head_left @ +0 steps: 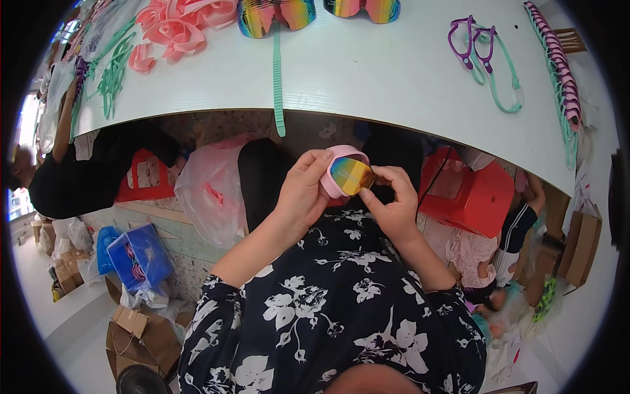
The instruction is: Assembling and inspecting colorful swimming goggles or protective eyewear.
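Observation:
In front of my torso, below the table's near edge, I hold a pink swim-goggle frame (pixel 329 182) and a rainbow-mirrored goggle lens (pixel 349 175). My left hand (pixel 303 189) grips the pink frame from the left, thumb on top. My right hand (pixel 394 202) pinches the lens at its right edge between thumb and fingers. The lens lies against the frame; how far it is seated in it I cannot tell. On the table ahead are two mirrored lens pieces (pixel 277 14), (pixel 362 8), with a teal strap (pixel 278 85) hanging toward me.
Pink goggle frames (pixel 174 33) and teal straps (pixel 113 82) lie at the table's left. Purple frames (pixel 472 43) and a row of purple-and-pink pieces (pixel 554 65) lie right. Red stools (pixel 472 197), a plastic bag (pixel 210 190) and a blue crate (pixel 139 256) flank me. Other people sit nearby.

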Demonstrator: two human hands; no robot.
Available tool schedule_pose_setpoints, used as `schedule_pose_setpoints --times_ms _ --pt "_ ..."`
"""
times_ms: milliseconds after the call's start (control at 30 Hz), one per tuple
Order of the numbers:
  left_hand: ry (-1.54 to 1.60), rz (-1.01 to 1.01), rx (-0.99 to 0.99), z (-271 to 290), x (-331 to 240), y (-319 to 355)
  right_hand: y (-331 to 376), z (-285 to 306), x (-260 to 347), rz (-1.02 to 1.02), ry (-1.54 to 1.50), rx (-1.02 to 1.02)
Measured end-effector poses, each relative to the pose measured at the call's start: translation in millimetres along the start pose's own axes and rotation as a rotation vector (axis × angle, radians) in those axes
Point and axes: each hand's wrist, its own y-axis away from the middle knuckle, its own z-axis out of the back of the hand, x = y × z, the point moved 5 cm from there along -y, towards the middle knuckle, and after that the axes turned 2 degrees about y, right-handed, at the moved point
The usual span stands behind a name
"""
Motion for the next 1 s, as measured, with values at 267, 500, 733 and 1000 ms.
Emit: schedule_pose_setpoints --times_ms 267,500,733,1000 --pt "-0.067 -0.079 0.074 5.6 -3.2 0.5 -0.5 -3.9 2.4 0.024 -0.010 0.006" --pt "-0.155 -0.144 0.089 -0.4 -7.6 7.9 0.0 -4.5 0.7 0.084 -0.005 0.009" --pt "-0.151 -0.070 0.119 -10.8 -7.2 10.2 3.1 -5.3 -3.9 0.063 -0.091 0.000" --pt "-0.663 -0.502 0.113 0.3 -20.0 27.1 0.9 -7.2 -5.4 -0.026 -0.148 -0.034"
